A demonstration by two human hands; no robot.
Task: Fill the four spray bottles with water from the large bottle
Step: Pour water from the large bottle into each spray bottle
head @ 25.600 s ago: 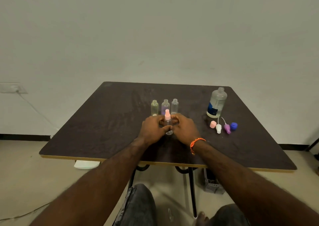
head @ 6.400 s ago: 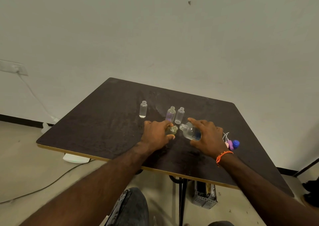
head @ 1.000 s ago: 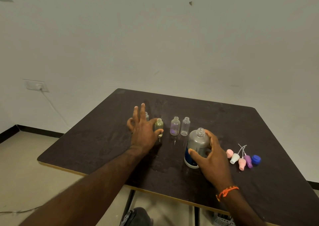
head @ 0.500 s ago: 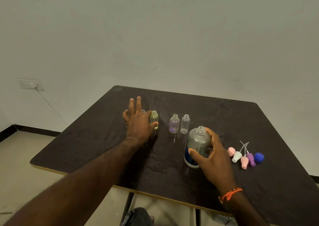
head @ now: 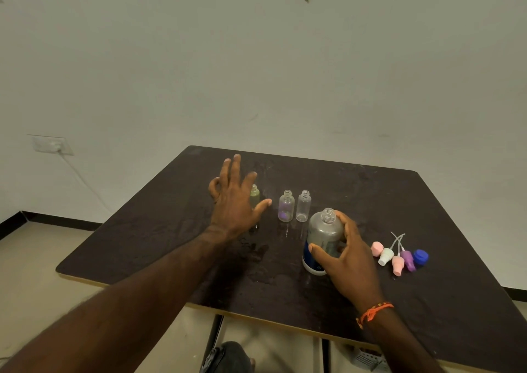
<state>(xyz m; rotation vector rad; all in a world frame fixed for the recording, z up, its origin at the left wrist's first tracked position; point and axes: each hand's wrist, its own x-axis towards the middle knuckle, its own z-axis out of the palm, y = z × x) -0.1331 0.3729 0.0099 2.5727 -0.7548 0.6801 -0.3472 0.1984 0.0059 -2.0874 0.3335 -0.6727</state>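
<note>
Risk assessment: the right hand [head: 346, 254] has its fingers curled round the uncapped large bottle [head: 323, 238], upright at centre right of the frame, while the left hand [head: 235, 201], fingers spread and holding nothing, hovers in front of the green bottle [head: 254, 196]; a careless sweep could topple it, or the purple bottle [head: 286, 205] and clear bottle [head: 303, 205] just right of it, and a fast tilt over such narrow necks would likely spill. The fourth spray bottle cannot be seen, possibly behind the left hand. The dark bench [head: 427, 215] shows wet-looking patches near centre, the spray caps [head: 397, 255] lie at right, and a plain wall with a socket [head: 51, 144] at left stands behind.
</note>
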